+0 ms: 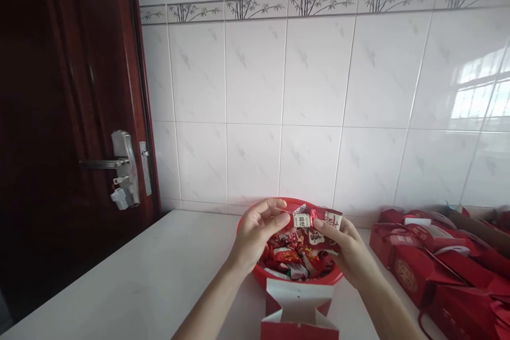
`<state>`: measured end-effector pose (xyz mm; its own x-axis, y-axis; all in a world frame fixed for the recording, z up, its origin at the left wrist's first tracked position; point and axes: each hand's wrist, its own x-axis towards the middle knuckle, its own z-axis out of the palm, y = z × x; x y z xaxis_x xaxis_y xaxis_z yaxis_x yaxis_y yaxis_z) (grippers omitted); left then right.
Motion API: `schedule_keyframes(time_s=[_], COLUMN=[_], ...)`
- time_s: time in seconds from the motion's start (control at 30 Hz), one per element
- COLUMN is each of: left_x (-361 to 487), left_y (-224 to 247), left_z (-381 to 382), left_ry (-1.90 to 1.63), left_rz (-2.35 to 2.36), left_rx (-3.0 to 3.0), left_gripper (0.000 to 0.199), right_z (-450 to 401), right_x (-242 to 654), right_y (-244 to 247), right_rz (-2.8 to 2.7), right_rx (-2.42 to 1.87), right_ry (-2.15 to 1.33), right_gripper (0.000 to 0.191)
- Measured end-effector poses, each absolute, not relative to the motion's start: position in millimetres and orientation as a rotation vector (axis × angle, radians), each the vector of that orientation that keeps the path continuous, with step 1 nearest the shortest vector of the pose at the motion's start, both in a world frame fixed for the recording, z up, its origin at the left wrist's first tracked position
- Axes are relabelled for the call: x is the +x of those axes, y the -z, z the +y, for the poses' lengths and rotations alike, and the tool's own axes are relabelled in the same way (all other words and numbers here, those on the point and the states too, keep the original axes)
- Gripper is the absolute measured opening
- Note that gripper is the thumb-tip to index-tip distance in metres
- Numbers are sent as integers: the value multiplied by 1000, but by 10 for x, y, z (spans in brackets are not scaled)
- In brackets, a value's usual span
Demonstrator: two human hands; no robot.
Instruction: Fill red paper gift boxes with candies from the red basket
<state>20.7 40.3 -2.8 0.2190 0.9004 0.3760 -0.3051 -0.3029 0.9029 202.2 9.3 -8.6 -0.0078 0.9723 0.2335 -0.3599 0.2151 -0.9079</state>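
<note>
Bridging left hand (255, 229) and right hand (350, 244) is a wrapped candy (302, 220).

Surface (131, 276): white, faintly glossy
Basket (260, 277): 1, red, round, towards the back
Open box (299, 331): 1, red outside, white inside, just in front of the basket
Red boxes (408, 271): several, crowded together at the right

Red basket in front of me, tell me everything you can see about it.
The red basket is round and looks like plastic, with small holes showing in its far wall. It stands upright on the white table near the tiled wall, heaped with mostly red wrapped packets. The left hand and right hand hide parts of its rim; I can't tell if they touch it.
</note>
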Motion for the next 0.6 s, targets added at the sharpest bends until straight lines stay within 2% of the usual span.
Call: schedule_keyframes(time_s=[0.17, 0.2, 0.3, 0.33, 0.47, 0.6], left_x=[40, -25, -218, -264, -291, -179], left_y=[-85, -132, -293, -338, -372, -225], left_z=[299, 251, 71, 12, -98, 36], left_ry=[-1242, -1205, -1003, -882, -398, -261], left_rz=[770, 786, 818, 818, 828, 844], left_rx=[1721, 1823, 2155, 2228, 2377, 2360], left_gripper=[46, 43, 15, 14, 20, 24], right_z=[79, 59, -33, -74, -260, -383], right_x=[2116, 2152, 2269, 2304, 2381, 2376], right_y=[75, 60, -32, -76, -250, -295], right_rz=[-1135, -1170, -1292, -1333, -1546, -1781], right_rx=[-788, -806, -839, -853, -894, -920], right_ry=[-1127, -1098, -1035, -1010, -907, -791], right_gripper=[33, 32, 29, 28, 19, 10])
